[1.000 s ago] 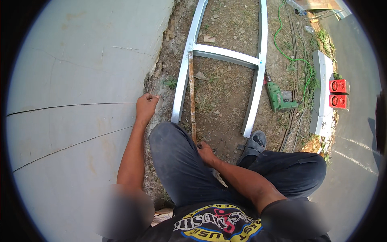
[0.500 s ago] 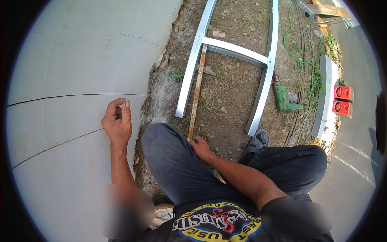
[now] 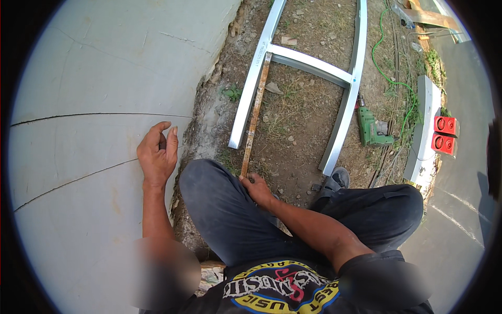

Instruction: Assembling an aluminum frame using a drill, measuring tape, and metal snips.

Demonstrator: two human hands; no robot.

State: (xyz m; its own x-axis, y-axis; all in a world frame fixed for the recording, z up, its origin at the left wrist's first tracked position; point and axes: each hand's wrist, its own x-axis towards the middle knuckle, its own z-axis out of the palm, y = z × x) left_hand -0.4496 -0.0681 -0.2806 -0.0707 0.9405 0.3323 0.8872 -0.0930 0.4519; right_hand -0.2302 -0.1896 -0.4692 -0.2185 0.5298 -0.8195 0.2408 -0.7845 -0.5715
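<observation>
Rust-brown strip [image 3: 257,107], near end pinched in my right hand [image 3: 256,189], runs beside the frame's [image 3: 311,59] left rail. My left hand [image 3: 158,154], by the grey slab [image 3: 94,78], looks empty, fingers parted; a careless right-hand twist could knock the strip's far tip aside.

Strip [image 3: 256,115] was thin, straight, rusty brown with pale patches, near end held, far end at the corner of the frame's left rail and crossbar; contact there unclear. Frame [image 3: 314,61] was shiny silver metal, two long rails joined by one crossbar, flat on the ground [image 3: 293,157], far ends out of view.
</observation>
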